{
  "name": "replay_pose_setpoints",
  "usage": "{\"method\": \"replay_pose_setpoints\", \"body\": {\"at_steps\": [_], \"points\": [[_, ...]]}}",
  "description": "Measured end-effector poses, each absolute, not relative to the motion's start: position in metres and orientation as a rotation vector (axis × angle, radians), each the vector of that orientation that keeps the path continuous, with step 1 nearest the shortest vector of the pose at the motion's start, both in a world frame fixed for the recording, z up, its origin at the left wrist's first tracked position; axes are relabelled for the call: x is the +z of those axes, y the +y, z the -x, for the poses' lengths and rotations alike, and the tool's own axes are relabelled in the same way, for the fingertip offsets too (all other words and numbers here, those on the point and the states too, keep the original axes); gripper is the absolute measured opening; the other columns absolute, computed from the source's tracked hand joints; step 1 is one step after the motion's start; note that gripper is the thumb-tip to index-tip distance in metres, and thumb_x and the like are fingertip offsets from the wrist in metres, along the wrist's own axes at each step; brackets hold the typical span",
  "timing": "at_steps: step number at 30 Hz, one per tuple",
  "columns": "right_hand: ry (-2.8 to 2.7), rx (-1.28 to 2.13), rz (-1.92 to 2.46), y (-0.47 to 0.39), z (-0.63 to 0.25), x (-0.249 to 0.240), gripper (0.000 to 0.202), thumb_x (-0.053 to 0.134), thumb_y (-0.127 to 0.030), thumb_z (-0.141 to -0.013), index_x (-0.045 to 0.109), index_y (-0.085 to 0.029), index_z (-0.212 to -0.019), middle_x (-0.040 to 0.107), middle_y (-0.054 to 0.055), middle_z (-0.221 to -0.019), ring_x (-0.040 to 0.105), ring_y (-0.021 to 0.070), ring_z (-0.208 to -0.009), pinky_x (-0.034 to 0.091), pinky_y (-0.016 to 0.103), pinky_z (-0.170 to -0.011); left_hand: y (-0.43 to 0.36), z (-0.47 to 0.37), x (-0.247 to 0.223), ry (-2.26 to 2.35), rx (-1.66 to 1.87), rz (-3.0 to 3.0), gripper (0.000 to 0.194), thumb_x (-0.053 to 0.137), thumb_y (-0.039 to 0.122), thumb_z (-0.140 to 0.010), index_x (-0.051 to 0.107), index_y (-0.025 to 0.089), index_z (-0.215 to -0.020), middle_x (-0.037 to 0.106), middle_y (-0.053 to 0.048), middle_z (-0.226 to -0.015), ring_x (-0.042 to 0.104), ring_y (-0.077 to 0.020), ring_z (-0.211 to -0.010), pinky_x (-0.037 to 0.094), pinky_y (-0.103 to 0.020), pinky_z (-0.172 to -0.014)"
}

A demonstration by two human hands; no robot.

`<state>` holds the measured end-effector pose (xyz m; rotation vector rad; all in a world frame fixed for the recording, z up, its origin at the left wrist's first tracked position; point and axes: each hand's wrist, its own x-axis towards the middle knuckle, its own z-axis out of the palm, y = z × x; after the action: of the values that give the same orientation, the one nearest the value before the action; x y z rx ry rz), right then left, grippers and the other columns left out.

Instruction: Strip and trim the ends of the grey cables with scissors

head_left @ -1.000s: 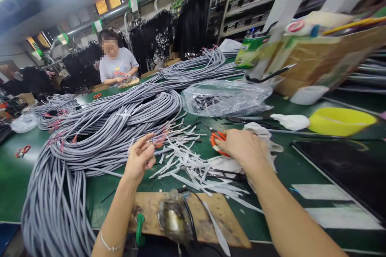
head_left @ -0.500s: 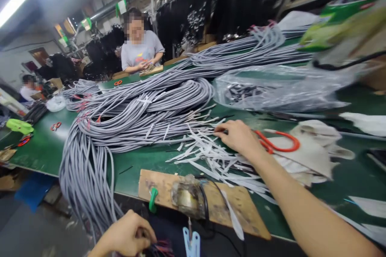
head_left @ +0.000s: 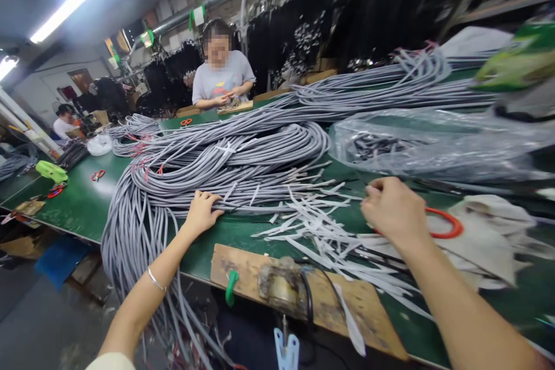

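Observation:
Long grey cables [head_left: 277,141] lie looped in a thick bundle across the green table, and many hang over its front edge. My left hand [head_left: 203,213] rests on the near side of the bundle, thumb and fingers apart. To the right, my right hand [head_left: 392,208] is closed, fingers curled together, above the table beside the white strips [head_left: 321,225]; what it pinches, if anything, is too small to name. Red-handled scissors [head_left: 446,224] lie partly behind my right hand, by a crumpled pale cloth [head_left: 489,237].
At the front edge a wooden board [head_left: 347,306] bears a stained metal piece, a green clip and a blue clip. A clear plastic bag [head_left: 433,144] of dark parts lies at the right. Across the table a person [head_left: 223,78] works with both hands.
My left hand has moved up from below the table edge onto the cable bundle, away from the dark wires. My right hand has moved right, off the strips. The view has shifted slightly.

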<state>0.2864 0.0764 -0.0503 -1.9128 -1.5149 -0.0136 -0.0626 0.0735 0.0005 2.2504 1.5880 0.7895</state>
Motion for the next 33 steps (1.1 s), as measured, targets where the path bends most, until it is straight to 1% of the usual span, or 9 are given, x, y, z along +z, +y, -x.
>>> {"method": "replay_pose_setpoints", "body": {"at_steps": [4, 7, 11, 13, 17, 21, 25, 29, 33], "points": [[-1.524, 0.02, 1.95, 0.079, -0.284, -0.053, 0.019, 0.047, -0.03, -0.092, 0.061, -0.019, -0.098, 0.062, 0.007, -0.099, 0.059, 0.0174, -0.09, 0.048, 0.034, -0.081, 0.074, 0.074, -0.003, 1.63, 0.735, -2.415, 0.025, 0.064, 0.011, -0.075, 0.06, 0.019, -0.098, 0.055, -0.01, -0.1, 0.054, -0.0272, -0.101, 0.044, -0.045, -0.094], [-1.591, 0.069, 1.951, 0.082, -0.282, -0.054, 0.02, 0.049, -0.029, -0.091, 0.062, -0.015, -0.094, 0.063, 0.009, -0.094, 0.06, 0.0188, -0.089, 0.049, 0.036, -0.081, 0.074, 0.097, 0.005, 1.673, 0.623, -2.512, 0.023, 0.063, 0.014, -0.077, 0.055, 0.016, -0.099, 0.048, -0.009, -0.102, 0.055, -0.0259, -0.098, 0.044, -0.045, -0.092], [-1.736, 0.143, 1.859, 0.078, -0.274, -0.046, 0.022, 0.049, -0.033, -0.092, 0.062, -0.017, -0.1, 0.064, 0.008, -0.101, 0.061, 0.0166, -0.088, 0.05, 0.034, -0.079, 0.081, 0.112, 0.016, 1.6, 0.331, -2.643, 0.016, 0.068, 0.017, -0.075, 0.058, 0.018, -0.086, 0.052, -0.004, -0.093, 0.058, -0.0209, -0.087, 0.047, -0.035, -0.086], [-1.833, 0.178, 1.767, 0.072, -0.262, -0.038, 0.024, 0.047, -0.031, -0.092, 0.066, -0.018, -0.093, 0.066, 0.009, -0.094, 0.062, 0.0177, -0.085, 0.049, 0.031, -0.077, 0.083, 0.115, 0.02, 1.577, 0.217, -2.688, 0.01, 0.066, 0.017, -0.077, 0.059, 0.019, -0.083, 0.055, -0.002, -0.087, 0.058, -0.019, -0.081, 0.048, -0.031, -0.079], [-2.111, 0.281, 1.532, 0.056, -0.218, -0.028, 0.015, 0.06, -0.033, -0.082, 0.071, -0.026, -0.088, 0.069, 0.001, -0.088, 0.065, 0.0156, -0.079, 0.047, 0.025, -0.069, 0.077, 0.125, 0.026, 1.651, 0.197, -2.74, 0.007, 0.057, 0.021, -0.085, 0.062, 0.02, -0.09, 0.06, -0.006, -0.092, 0.055, -0.023, -0.092, 0.047, -0.031, -0.074], [-2.287, 0.309, 1.447, 0.045, -0.186, -0.026, 0.024, 0.064, -0.039, -0.077, 0.071, -0.033, -0.1, 0.067, 0.0, -0.097, 0.065, 0.0146, -0.073, 0.045, 0.025, -0.065, 0.071, 0.134, 0.017, 1.737, 0.347, -2.684, 0.009, 0.056, 0.023, -0.086, 0.063, 0.018, -0.087, 0.061, -0.009, -0.089, 0.054, -0.0244, -0.092, 0.047, -0.035, -0.077], [-2.268, 0.281, 1.612, 0.049, -0.197, -0.027, 0.031, 0.054, -0.037, -0.083, 0.069, -0.027, -0.108, 0.067, 0.009, -0.101, 0.066, 0.0221, -0.079, 0.045, 0.03, -0.062, 0.073, 0.136, 0.004, 1.732, 0.589, -2.54, 0.014, 0.054, 0.027, -0.089, 0.064, 0.016, -0.089, 0.063, -0.008, -0.093, 0.059, -0.0209, -0.089, 0.05, -0.038, -0.082], [-2.192, 0.305, 1.755, 0.059, -0.224, -0.029, 0.028, 0.054, -0.038, -0.082, 0.072, -0.028, -0.102, 0.071, 0.008, -0.088, 0.067, 0.0242, -0.078, 0.044, 0.03, -0.06, 0.079, 0.15, 0.013, 1.727, 0.957, -2.318, 0.03, 0.054, 0.031, -0.09, 0.056, 0.017, -0.116, 0.058, -0.009, -0.118, 0.06, -0.021, -0.098, 0.053, -0.041, -0.082], [-2.104, 0.374, 1.804, 0.064, -0.243, -0.033, 0.026, 0.06, -0.041, -0.075, 0.073, -0.028, -0.092, 0.069, 0.004, -0.066, 0.065, 0.022, -0.064, 0.042, 0.028, -0.054, 0.084, 0.177, 0.055, 1.714, 1.481, -2.021, 0.033, 0.055, 0.031, -0.09, 0.054, 0.015, -0.118, 0.058, -0.01, -0.117, 0.06, -0.0219, -0.098, 0.053, -0.042, -0.082]]}}
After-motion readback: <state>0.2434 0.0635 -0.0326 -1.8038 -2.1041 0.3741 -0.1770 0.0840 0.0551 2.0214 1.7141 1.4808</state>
